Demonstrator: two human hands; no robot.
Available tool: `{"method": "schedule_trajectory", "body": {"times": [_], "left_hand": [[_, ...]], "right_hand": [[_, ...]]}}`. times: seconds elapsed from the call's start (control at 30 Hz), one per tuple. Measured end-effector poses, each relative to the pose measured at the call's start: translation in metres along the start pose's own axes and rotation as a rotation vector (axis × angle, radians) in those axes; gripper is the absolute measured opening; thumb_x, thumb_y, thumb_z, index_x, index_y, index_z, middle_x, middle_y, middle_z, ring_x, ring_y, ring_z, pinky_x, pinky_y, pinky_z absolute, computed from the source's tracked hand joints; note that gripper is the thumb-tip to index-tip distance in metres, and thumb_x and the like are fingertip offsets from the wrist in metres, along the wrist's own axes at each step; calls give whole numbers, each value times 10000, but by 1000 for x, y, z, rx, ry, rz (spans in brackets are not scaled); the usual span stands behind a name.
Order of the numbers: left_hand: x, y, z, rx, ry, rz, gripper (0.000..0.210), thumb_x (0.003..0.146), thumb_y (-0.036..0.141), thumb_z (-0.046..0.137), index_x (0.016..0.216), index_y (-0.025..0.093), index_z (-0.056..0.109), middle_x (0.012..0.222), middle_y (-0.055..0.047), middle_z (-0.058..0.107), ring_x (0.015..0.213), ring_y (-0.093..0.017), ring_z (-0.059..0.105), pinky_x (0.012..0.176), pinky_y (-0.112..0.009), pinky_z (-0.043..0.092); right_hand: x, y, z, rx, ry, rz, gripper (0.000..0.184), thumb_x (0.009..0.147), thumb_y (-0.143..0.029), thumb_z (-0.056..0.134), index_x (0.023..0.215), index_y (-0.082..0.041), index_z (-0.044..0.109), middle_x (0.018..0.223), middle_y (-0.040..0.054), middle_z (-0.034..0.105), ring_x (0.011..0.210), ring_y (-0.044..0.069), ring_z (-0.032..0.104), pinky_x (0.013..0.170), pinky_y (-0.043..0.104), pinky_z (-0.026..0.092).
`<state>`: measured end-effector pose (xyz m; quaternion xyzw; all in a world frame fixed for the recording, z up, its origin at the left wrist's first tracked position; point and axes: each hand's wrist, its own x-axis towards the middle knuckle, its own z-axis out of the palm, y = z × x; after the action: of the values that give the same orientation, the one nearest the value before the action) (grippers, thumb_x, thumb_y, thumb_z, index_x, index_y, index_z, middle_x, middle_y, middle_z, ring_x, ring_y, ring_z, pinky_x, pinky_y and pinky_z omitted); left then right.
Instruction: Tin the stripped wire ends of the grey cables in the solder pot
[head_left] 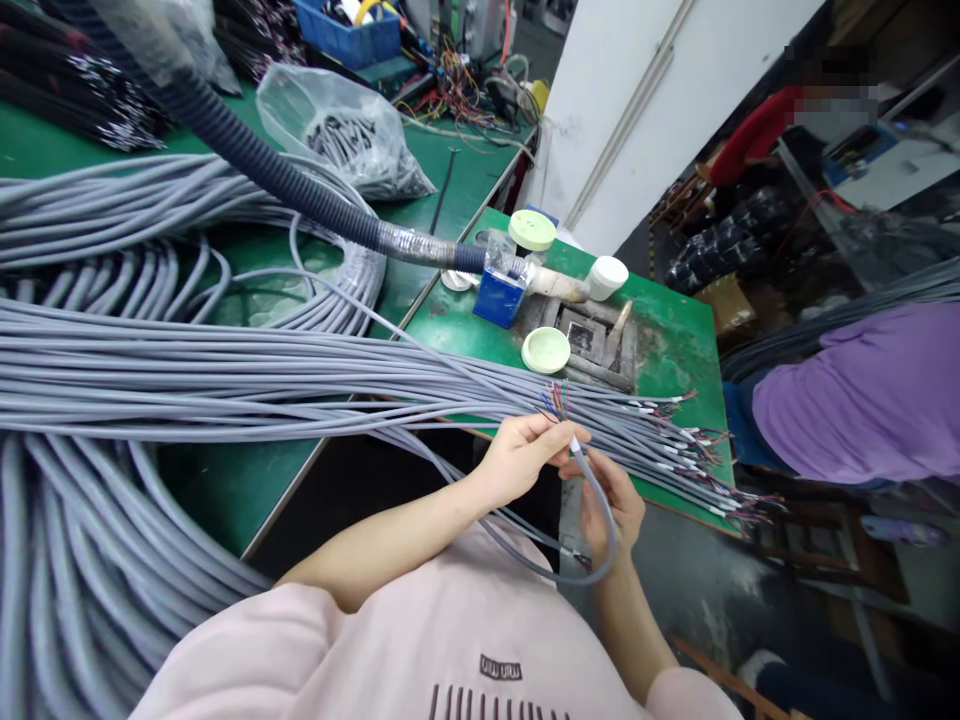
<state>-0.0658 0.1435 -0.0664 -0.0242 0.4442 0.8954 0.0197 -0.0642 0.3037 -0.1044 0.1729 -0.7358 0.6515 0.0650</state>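
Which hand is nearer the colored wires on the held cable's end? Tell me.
Left. The left hand pinches the cable just below the colored wires; the right hand is farther off, at the cable's bend.

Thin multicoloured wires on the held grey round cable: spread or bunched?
Spread: the thin multicoloured wires fan out beyond the left hand, tips pointing different ways.

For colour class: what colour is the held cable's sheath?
The sheath is grey, clearest in the head view.

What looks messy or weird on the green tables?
The small green table looks dirty: dark smudges lie beside the grimy square frame, while its edges look cleaner. Farther back, coloured wires sit tangled, unlike the straighter grey cables.
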Motion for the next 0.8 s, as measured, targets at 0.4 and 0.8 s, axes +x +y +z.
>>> {"method": "schedule_trajectory", "body": {"times": [0.4,0.8], "left_hand": [[-2,-1,-2,62,-24,4,462,781,561,666,783,105,742,596,-20,564,544,-75,477,542,-208,389],[-1,-9,-4,-88,-9,-80,434,810,522,652,824,97,735,572,1,505,516,-78,474,505,-211,373]], "right_hand": [[21,-25,8,480,-443,374,301,864,-450,624,797,-170,712,348,-48,456,306,88,324,441,262,364],[19,-22,12,635,-445,404,257,907,-355,589,821,-151,721,358,-46,455,313,69,332,422,221,361]]}}
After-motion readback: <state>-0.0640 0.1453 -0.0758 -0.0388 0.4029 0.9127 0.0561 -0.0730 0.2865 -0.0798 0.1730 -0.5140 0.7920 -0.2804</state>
